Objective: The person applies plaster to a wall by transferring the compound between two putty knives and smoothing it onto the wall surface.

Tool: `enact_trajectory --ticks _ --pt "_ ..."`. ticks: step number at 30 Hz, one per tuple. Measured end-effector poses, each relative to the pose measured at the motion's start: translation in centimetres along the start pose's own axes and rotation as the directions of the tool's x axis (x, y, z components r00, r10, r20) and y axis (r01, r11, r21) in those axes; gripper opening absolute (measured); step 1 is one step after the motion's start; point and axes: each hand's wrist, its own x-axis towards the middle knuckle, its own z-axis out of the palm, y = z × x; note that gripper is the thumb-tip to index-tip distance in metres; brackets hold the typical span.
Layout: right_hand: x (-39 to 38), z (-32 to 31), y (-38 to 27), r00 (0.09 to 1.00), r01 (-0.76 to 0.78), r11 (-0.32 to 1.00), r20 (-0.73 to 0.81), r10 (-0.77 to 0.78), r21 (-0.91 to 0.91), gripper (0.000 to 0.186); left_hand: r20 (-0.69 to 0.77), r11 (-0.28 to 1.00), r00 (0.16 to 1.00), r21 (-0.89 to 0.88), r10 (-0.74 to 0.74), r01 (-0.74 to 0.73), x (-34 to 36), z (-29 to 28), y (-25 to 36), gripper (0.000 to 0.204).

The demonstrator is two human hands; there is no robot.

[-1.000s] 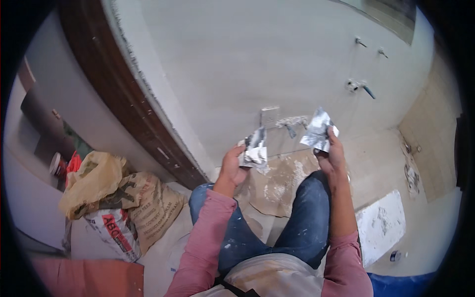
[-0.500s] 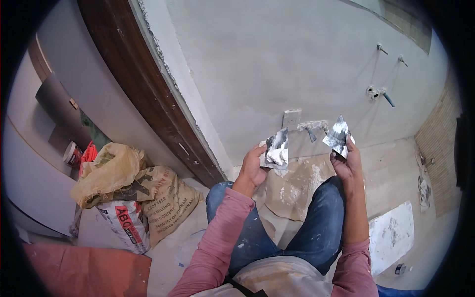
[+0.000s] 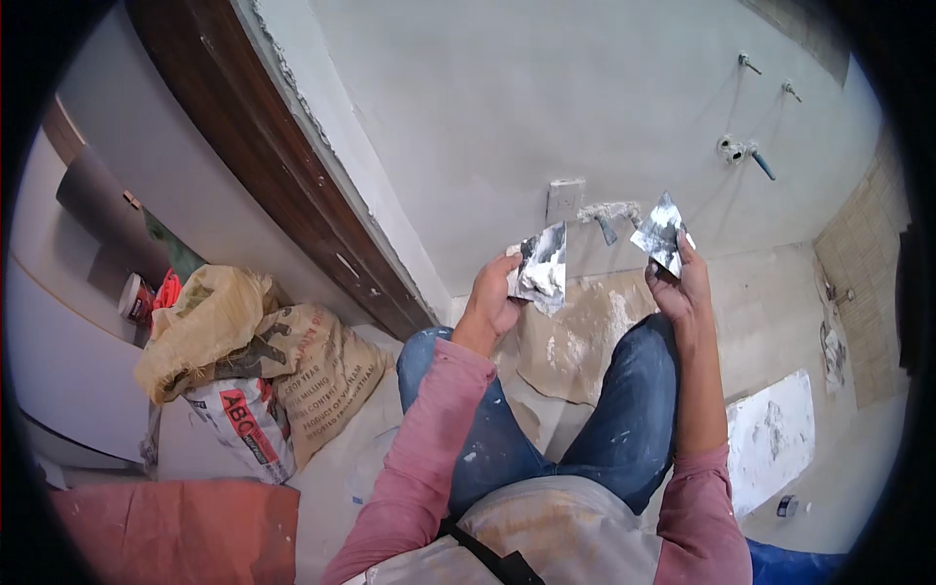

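My left hand (image 3: 493, 297) is closed around the edge of a flat metal putty blade (image 3: 554, 244), tilted and carrying a lump of white putty (image 3: 548, 281). To its right, my right hand (image 3: 684, 285) grips a second metal putty blade (image 3: 659, 230) with its corner pointing upward; grey and white smears mark its face. A gap separates the two blades, and both are held above my knees, in front of the pale plastered wall (image 3: 507, 107).
Low on the wall are a socket box (image 3: 565, 199) and pipe stubs (image 3: 606, 230). Cardboard (image 3: 556, 351) covers the floor ahead. Sacks (image 3: 327, 380) lean left beside a dark wooden door frame (image 3: 278, 146). A white-smeared board (image 3: 770, 444) lies right, a red sheet (image 3: 185, 531) lower left.
The whole scene has shifted slightly upward in the picture. Both hands keep their hold on the blades, with little movement between them.
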Motion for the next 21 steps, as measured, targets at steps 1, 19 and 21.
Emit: enact_trajectory --ticks 1,19,21 --pt "0.1 -0.1 -0.1 1.000 0.000 1.000 -0.002 0.000 0.004 0.019 0.013 1.000 1.000 -0.010 0.003 -0.002 0.2 -0.1 -0.2 0.036" --pt "-0.1 -0.3 0.2 0.778 0.626 0.576 0.365 -0.511 -0.525 0.032 0.094 0.999 0.995 0.023 0.031 -0.033 -0.1 -0.1 0.0 0.033" --pt "-0.8 0.1 -0.8 0.653 0.756 0.409 0.553 -0.517 -0.511 0.033 0.102 0.998 0.995 0.050 0.024 -0.030 -1.2 0.3 0.7 0.033"
